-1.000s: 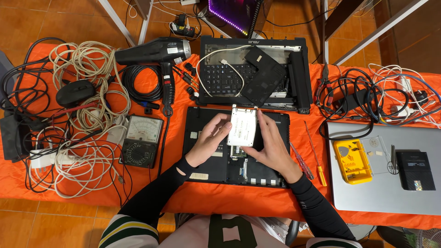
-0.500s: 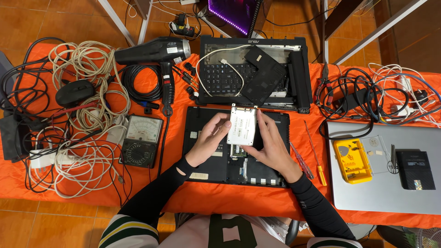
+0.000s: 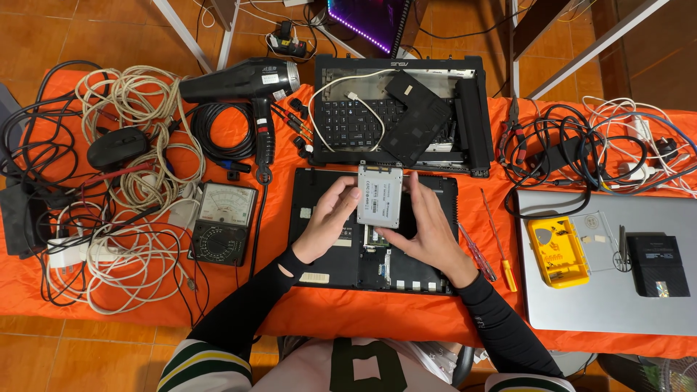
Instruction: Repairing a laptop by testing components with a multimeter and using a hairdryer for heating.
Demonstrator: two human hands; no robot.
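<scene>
At the centre of the frame, the left hand (image 3: 328,220) and the right hand (image 3: 428,231) are together holding a flat silver drive (image 3: 380,196), the fingers of each closing narrowly on its side edges. The drive is hovering, label up, over the opened black laptop base (image 3: 319,247) lying on the orange cloth (image 3: 276,218). Left of the base an analog multimeter (image 3: 221,221) is sitting, while two screwdrivers (image 3: 488,243) are lying just to its right.
</scene>
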